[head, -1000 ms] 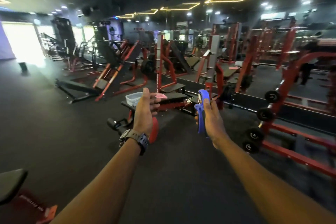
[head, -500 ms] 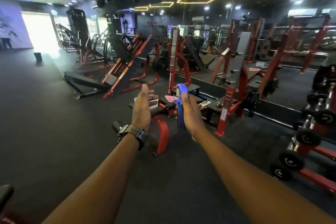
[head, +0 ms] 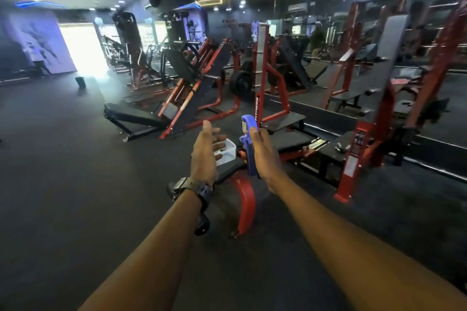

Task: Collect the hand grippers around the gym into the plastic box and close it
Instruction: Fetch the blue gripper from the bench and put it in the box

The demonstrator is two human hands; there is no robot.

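A: What is held in the right hand [head: 265, 156]?

B: A blue hand gripper [head: 249, 145] is clasped there. The fingers are wrapped around one handle, and the gripper is held upright with its metal spring at the top. The second handle is seen along the near edge of the palm.

A: And the left hand [head: 204, 151]?

B: Nothing is held by it. The fingers are spread and loosely extended, palm turned toward the right hand. A dark watch [head: 194, 188] is worn on the wrist.

A: Where is the plastic box [head: 227, 150] found?

B: It is seen just beyond the left hand, partly hidden by the fingers, resting on the black pad of a red bench [head: 243, 199]. It appears open at the top; whether anything is inside cannot be told.

A: What surrounds all this?

B: Red and black machines are ranged behind, on a dark floor [head: 63, 184], and a mirror wall [head: 379, 40] is seen to the right.
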